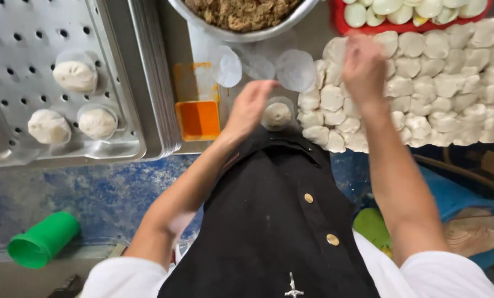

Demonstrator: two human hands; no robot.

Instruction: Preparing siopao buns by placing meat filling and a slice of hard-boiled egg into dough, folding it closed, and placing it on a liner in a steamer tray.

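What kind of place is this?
Probably a kitchen where buns are made: a pile of dough pieces, a bowl of filling, and shaped buns on a perforated metal tray.

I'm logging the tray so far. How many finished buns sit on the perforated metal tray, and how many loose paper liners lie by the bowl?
Buns on the perforated tray: 3
Loose paper liners: 3
Total: 6

packages: orange rectangular box [198, 120] | place: beside perforated tray | labels, signs, screens: none

Dough pieces [423, 83] crowd the right; steel bowl [241, 30] blocks ahead
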